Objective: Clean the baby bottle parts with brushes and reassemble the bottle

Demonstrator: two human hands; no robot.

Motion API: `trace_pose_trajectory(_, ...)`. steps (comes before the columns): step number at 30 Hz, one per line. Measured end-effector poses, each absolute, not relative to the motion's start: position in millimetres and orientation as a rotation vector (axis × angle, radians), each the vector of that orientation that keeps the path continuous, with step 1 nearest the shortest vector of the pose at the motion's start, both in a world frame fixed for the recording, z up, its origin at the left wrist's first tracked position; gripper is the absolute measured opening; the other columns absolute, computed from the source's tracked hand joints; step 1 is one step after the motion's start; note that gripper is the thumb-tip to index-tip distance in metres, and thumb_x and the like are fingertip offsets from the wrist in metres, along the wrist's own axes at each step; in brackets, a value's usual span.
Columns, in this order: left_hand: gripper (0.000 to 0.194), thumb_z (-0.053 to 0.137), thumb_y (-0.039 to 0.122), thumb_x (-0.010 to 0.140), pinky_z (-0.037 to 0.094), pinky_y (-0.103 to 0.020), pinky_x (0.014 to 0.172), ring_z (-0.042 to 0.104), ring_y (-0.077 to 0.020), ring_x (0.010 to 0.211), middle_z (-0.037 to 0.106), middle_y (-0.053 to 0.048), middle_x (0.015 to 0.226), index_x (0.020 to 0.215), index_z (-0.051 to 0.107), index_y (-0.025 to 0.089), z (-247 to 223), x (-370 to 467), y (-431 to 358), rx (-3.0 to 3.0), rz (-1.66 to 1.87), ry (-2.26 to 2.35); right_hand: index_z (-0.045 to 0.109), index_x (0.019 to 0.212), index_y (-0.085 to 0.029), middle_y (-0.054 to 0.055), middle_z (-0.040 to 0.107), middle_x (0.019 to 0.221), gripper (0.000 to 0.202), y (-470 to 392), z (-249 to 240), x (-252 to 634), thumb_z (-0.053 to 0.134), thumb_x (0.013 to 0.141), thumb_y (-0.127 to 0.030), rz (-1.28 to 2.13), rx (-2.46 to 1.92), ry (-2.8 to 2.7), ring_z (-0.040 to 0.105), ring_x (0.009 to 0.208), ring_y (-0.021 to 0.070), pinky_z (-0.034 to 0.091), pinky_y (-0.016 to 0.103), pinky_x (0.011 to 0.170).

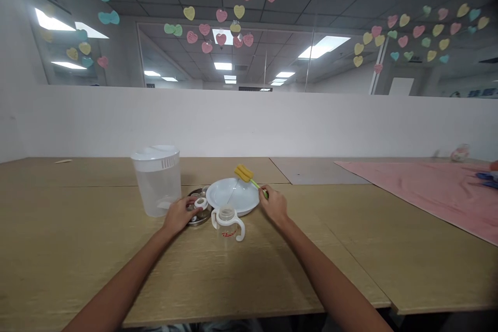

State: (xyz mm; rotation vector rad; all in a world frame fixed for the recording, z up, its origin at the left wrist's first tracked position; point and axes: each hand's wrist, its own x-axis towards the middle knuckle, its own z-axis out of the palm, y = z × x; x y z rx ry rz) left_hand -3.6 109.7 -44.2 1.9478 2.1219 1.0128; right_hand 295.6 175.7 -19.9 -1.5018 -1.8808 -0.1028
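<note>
My right hand is closed round the green handle of a brush with a yellow sponge head, which is tilted above a white bowl. At the left, my left hand has its fingers round a white ring-shaped cap over a round metal tray with small parts in it. A clear bottle with a white two-handled collar and red lettering stands upright in front of the bowl, between my hands and touched by neither.
A translucent lidded bucket stands left of the tray. A pink cloth covers the table's right side, with a small jar behind it. A white wall rises behind the wooden table.
</note>
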Motion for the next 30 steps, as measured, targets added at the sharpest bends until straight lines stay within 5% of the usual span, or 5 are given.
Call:
trace_pose_trajectory(17,0.036,0.049,0.032,0.080,0.041,-0.036,0.088,0.057,-0.0262,0.102,0.066,-0.007,0.106,0.110,0.062,0.017,-43,2,106,2.046,0.843,2.191,0.064,0.095,-0.021,0.003,0.068,0.076,0.027,174,-18,296,0.040,0.090,-0.035,-0.108,-1.513,-1.895,0.058,0.066,0.0138,0.023,0.024,0.053)
trace_pose_trajectory(26,0.032,0.040,0.039,0.089,0.038,-0.037,0.089,0.053,-0.0225,0.100,0.062,-0.007,0.106,0.108,0.056,0.018,-34,27,87,2.318,1.805,1.797,0.063,0.098,-0.022,0.003,0.069,0.083,0.028,175,-21,296,0.039,0.091,-0.033,-0.172,-1.435,-1.854,0.059,0.067,0.0138,0.024,0.024,0.054)
trace_pose_trajectory(30,0.038,0.051,0.041,0.084,0.038,-0.036,0.088,0.052,-0.0224,0.100,0.062,-0.008,0.107,0.115,0.054,0.020,-30,58,72,2.700,1.644,1.392,0.064,0.098,-0.020,0.003,0.069,0.083,0.028,176,-23,296,0.039,0.091,-0.032,-0.216,-1.404,-1.868,0.060,0.069,0.0140,0.026,0.024,0.055)
